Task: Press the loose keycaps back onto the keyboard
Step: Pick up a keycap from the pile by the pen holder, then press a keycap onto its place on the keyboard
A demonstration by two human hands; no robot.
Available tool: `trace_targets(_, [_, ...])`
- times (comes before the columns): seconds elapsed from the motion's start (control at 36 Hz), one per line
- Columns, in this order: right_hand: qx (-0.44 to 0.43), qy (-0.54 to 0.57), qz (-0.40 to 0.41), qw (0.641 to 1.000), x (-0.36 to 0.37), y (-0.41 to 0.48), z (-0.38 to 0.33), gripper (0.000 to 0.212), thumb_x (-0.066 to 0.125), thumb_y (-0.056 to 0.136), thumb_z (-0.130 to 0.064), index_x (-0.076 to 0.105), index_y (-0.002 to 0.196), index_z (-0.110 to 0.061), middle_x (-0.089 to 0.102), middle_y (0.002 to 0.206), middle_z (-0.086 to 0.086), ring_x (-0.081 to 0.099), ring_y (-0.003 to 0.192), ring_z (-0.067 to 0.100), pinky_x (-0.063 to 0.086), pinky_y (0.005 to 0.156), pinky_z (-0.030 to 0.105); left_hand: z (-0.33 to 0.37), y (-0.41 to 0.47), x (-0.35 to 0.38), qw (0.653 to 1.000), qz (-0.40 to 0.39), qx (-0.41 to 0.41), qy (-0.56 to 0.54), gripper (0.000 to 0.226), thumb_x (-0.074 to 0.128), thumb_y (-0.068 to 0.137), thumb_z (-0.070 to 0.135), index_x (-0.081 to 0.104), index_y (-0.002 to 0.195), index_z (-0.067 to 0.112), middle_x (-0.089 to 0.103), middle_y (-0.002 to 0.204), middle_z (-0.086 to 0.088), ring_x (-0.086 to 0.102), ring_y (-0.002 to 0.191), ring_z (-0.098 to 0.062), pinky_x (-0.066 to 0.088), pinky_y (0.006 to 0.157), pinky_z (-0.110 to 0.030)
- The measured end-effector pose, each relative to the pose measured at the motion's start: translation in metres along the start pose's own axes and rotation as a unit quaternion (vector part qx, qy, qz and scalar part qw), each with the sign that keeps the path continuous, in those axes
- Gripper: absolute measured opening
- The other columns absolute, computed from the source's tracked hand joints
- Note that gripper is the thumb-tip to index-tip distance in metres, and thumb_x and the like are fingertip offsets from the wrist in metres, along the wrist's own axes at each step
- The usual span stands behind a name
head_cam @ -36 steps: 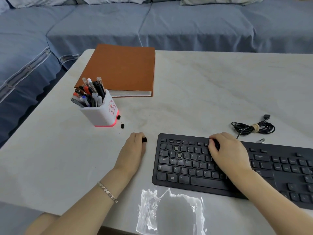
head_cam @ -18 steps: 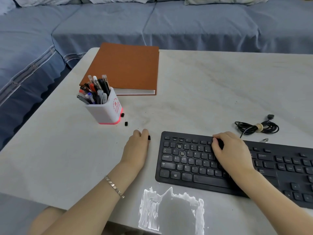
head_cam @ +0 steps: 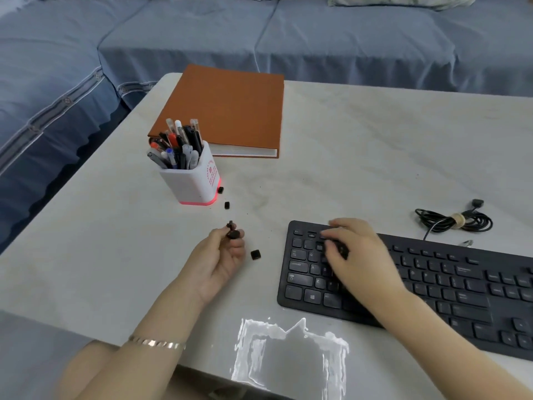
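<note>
The black keyboard (head_cam: 432, 284) lies on the right of the white table (head_cam: 346, 168). My left hand (head_cam: 219, 258) is raised just left of it, palm turned up, and pinches a small black keycap (head_cam: 232, 232) at its fingertips. Another loose keycap (head_cam: 255, 254) lies on the table between that hand and the keyboard. Two more keycaps (head_cam: 227, 205) (head_cam: 221, 189) lie beside the pen holder. My right hand (head_cam: 357, 255) is blurred, its bent fingers down on the keyboard's upper left keys. Whether it holds a keycap is hidden.
A white pen holder (head_cam: 190, 183) full of pens stands left of centre, with an orange binder (head_cam: 227, 111) behind it. A coiled black cable (head_cam: 452, 220) lies behind the keyboard. A blue sofa (head_cam: 259, 39) runs along the table's far and left sides.
My left hand lifted off the table and turned palm up with a keycap pinched; one keycap now lies exposed beside it. My right hand slid left along the keyboard's top rows.
</note>
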State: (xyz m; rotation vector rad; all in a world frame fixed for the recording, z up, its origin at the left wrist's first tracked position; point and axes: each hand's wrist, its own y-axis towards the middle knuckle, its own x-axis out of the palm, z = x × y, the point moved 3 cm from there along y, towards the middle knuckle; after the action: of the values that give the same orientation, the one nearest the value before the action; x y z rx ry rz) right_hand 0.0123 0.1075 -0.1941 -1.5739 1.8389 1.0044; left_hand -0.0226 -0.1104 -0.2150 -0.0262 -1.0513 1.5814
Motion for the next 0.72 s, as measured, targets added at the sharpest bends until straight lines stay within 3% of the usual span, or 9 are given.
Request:
trace_targets(0.11, [-0.093, 0.027, -0.067, 0.993, 0.032, 0.006, -0.044, 0.019, 0.064, 0.074, 0.004, 0.073, 0.088, -0.005, 0.069, 0.093, 0.005, 0.06, 0.095, 0.023, 0.027, 0.089, 0.01, 0.001, -0.011, -0.008, 0.994, -0.03, -0.055, -0.09, 0.018, 0.032, 0.084, 0.003, 0.048, 0.082, 0.009, 0.049, 0.063, -0.004, 0.039, 0.04, -0.008, 0.035, 0.037, -0.014])
trace_targets(0.19, [-0.119, 0.002, -0.155, 0.981, 0.056, 0.011, -0.064, 0.027, 0.053, 0.088, -0.004, 0.066, 0.111, -0.009, 0.06, 0.117, 0.001, 0.049, 0.114, 0.02, 0.031, 0.093, 0.016, 0.004, -0.017, -0.012, 0.993, -0.027, -0.057, -0.102, 0.017, 0.035, 0.071, 0.004, 0.048, 0.081, 0.008, 0.048, 0.062, -0.006, 0.04, 0.039, -0.01, 0.034, 0.036, -0.014])
trace_targets(0.31, [-0.114, -0.102, -0.277, 0.949, 0.084, 0.017, -0.067, 0.032, 0.042, 0.094, -0.008, 0.056, 0.122, -0.013, 0.046, 0.129, 0.0, 0.04, 0.12, 0.02, 0.04, 0.092, 0.033, 0.009, -0.022, -0.018, 0.997, 0.0, -0.044, -0.071, 0.021, 0.03, 0.088, 0.006, 0.05, 0.082, 0.006, 0.05, 0.062, -0.007, 0.04, 0.041, -0.01, 0.032, 0.037, -0.014])
trace_targets(0.5, [-0.137, -0.152, -0.28, 0.938, 0.099, 0.017, -0.068, 0.026, 0.041, 0.092, -0.005, 0.058, 0.112, -0.012, 0.054, 0.113, 0.004, 0.045, 0.111, 0.022, 0.043, 0.083, 0.032, 0.011, -0.029, -0.027, 0.996, 0.027, -0.046, -0.066, 0.025, 0.036, 0.099, 0.014, 0.055, 0.087, 0.003, 0.055, 0.062, -0.008, 0.047, 0.043, -0.009, 0.035, 0.038, -0.013])
trace_targets(0.56, [-0.098, -0.073, -0.264, 0.957, 0.095, 0.015, -0.069, 0.026, 0.044, 0.093, -0.012, 0.062, 0.112, -0.013, 0.059, 0.11, 0.004, 0.052, 0.106, 0.021, 0.043, 0.086, 0.031, 0.01, -0.031, -0.028, 0.997, 0.032, -0.048, -0.058, 0.024, 0.038, 0.099, 0.012, 0.057, 0.09, 0.0, 0.06, 0.063, -0.009, 0.052, 0.043, -0.008, 0.038, 0.038, -0.012])
trace_targets(0.61, [-0.001, 0.085, -0.221, 0.972, 0.084, 0.013, -0.072, 0.023, 0.054, 0.09, -0.012, 0.067, 0.109, -0.013, 0.067, 0.101, 0.0, 0.059, 0.094, 0.01, 0.044, 0.085, 0.02, 0.009, -0.031, -0.029, 0.997, 0.038, -0.046, -0.044, 0.02, 0.042, 0.097, 0.008, 0.059, 0.093, -0.002, 0.067, 0.066, -0.012, 0.057, 0.046, -0.008, 0.045, 0.041, -0.012])
trace_targets(0.64, [0.058, 0.18, -0.203, 0.961, 0.077, 0.011, -0.071, 0.02, 0.058, 0.088, -0.009, 0.069, 0.103, -0.014, 0.069, 0.093, -0.003, 0.062, 0.085, 0.005, 0.045, 0.08, 0.014, 0.009, -0.031, -0.029, 0.998, 0.04, -0.041, -0.028, 0.019, 0.044, 0.097, 0.007, 0.06, 0.094, -0.002, 0.069, 0.069, -0.012, 0.059, 0.048, -0.008, 0.048, 0.044, -0.012])
trace_targets(0.72, [0.209, 0.453, -0.188, 0.846, 0.064, 0.001, -0.072, 0.021, 0.056, 0.088, 0.002, 0.069, 0.09, -0.015, 0.071, 0.081, 0.0, 0.069, 0.075, 0.006, 0.05, 0.072, 0.013, 0.003, -0.033, -0.03, 0.999, 0.036, -0.029, 0.018, 0.021, 0.044, 0.098, 0.011, 0.061, 0.096, -0.001, 0.071, 0.072, -0.011, 0.06, 0.048, -0.006, 0.051, 0.049, -0.013])
